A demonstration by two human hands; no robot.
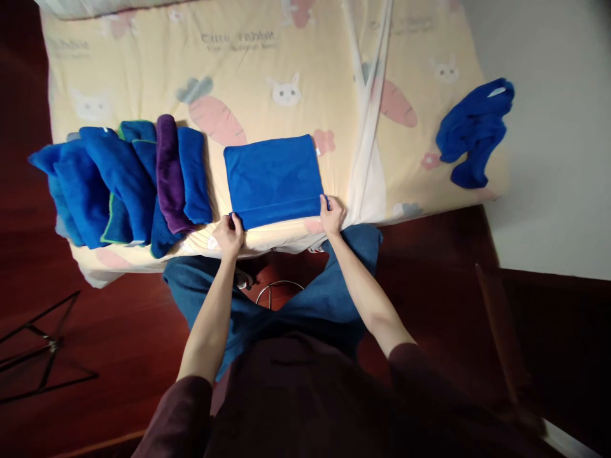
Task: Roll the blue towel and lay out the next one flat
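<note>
A blue towel [274,172] lies flat on the bed, its near edge turned over into a narrow strip. My left hand [229,235] pinches the near left corner of that strip. On the opposite side, my right hand [331,215] grips the strip's right end between thumb and fingers. To the left sits a pile of folded blue towels [119,165], some with green edging, with a rolled purple towel [168,172] among them. A crumpled blue towel [477,130] rests near the bed's right edge, apart from both hands.
The bed's yellow sheet [315,57] has rabbit and carrot prints and a pale bunched fold [367,127] right of the towel. A black metal stand [50,345] is on the dark red floor at left. A pale wall [548,127] borders the right side.
</note>
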